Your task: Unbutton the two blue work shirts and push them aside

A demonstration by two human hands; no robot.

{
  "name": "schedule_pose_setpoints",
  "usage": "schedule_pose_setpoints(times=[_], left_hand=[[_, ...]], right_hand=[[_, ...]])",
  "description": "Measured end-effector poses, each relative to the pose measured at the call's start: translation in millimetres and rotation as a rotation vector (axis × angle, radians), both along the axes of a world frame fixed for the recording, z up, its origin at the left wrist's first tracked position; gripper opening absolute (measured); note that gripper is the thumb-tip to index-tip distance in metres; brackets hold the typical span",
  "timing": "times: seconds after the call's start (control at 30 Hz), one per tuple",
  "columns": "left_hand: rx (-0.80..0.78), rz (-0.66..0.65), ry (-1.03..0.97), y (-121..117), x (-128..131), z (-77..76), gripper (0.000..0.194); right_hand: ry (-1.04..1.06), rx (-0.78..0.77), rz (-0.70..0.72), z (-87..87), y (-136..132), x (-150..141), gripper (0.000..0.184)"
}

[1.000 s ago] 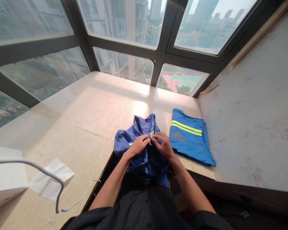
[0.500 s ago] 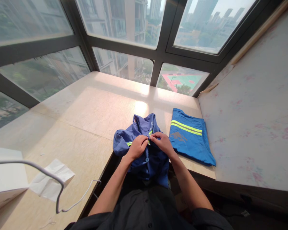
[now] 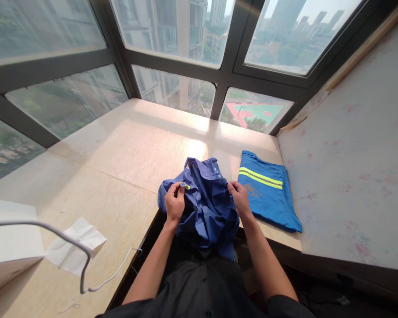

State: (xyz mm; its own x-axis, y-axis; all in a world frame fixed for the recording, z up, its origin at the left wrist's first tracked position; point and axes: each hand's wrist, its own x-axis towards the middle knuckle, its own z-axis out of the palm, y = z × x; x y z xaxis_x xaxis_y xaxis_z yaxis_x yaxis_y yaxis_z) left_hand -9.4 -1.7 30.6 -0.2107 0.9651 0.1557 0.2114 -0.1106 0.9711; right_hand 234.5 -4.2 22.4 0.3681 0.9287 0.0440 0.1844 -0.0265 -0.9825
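Observation:
A dark blue work jacket (image 3: pixel 207 207) with a collar and buttons lies crumpled over the front edge of the ledge, its lower part hanging toward me. My left hand (image 3: pixel 174 202) pinches the jacket's front edge on the left, where a bit of yellow reflective strip shows at the fingertips. On the other side, my right hand (image 3: pixel 239 196) pinches the opposite front edge near the chest. The two hands are apart, with the jacket's front spread between them. Right of my right hand lies a folded blue garment (image 3: pixel 265 203) with yellow reflective stripes.
The pale ledge (image 3: pixel 119 154) runs along dark-framed windows (image 3: pixel 172 70). At left are a white box (image 3: pixel 9 234), a crumpled paper sheet (image 3: pixel 76 247) and a grey cable (image 3: pixel 84 265). A flower-patterned wall (image 3: pixel 351 176) borders the right side.
My hands were together at the jacket's middle and have moved apart, left hand to the left, right hand to the right. The jacket's front has been pulled wider and is more creased.

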Motion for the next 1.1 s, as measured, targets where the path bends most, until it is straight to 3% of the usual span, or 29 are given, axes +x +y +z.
schedule_pose_setpoints(times=[0.13,0.2,0.27,0.33,0.4,0.47,0.5,0.57,0.7,0.83,0.97,1.1], left_hand=[[0.014,0.361,-0.129,18.7,-53.6,-17.4,0.025],[-0.043,0.445,-0.114,23.0,-74.5,-20.6,0.03],[-0.139,0.333,-0.053,21.2,-83.5,-20.4,0.039],[-0.214,0.074,0.108,13.1,-78.4,-19.6,0.058],[-0.269,-0.174,0.381,0.8,-62.4,-20.7,0.089],[-0.32,-0.304,0.677,-12.0,-42.6,-24.1,0.11],[-0.325,-0.336,0.791,-17.2,-34.0,-26.2,0.11],[-0.292,-0.337,0.945,-23.3,-23.3,-29.8,0.091],[-0.208,-0.252,1.005,-18.0,-32.7,-32.3,0.056],[-0.234,-0.233,0.737,-5.0,-58.9,-34.0,0.036],[-0.37,-0.061,0.083,6.8,-70.9,-30.9,0.02],[-0.453,0.195,-0.528,27.5,-67.3,-2.2,0.019]], right_hand=[[0.374,0.082,-0.243,11.4,-4.9,39.1,0.041],[0.521,0.092,-0.307,15.1,-8.1,50.3,0.046],[0.603,0.073,-0.318,16.3,-10.8,52.3,0.05],[0.639,0.032,-0.288,15.2,-12.0,46.2,0.051],[0.641,0.0,-0.253,13.1,-11.9,35.8,0.049],[0.64,-0.016,-0.231,11.4,-11.5,24.6,0.048],[0.649,-0.022,-0.222,10.9,-11.5,19.7,0.047],[0.667,-0.033,-0.191,10.5,-12.8,12.1,0.047],[0.644,-0.066,-0.166,7.7,-19.3,7.5,0.045],[0.665,-0.126,-0.223,0.0,-27.3,11.3,0.046],[0.694,-0.114,-0.304,-6.1,-32.8,12.5,0.047],[0.706,-0.075,-0.339,-6.7,-33.2,8.2,0.046]])
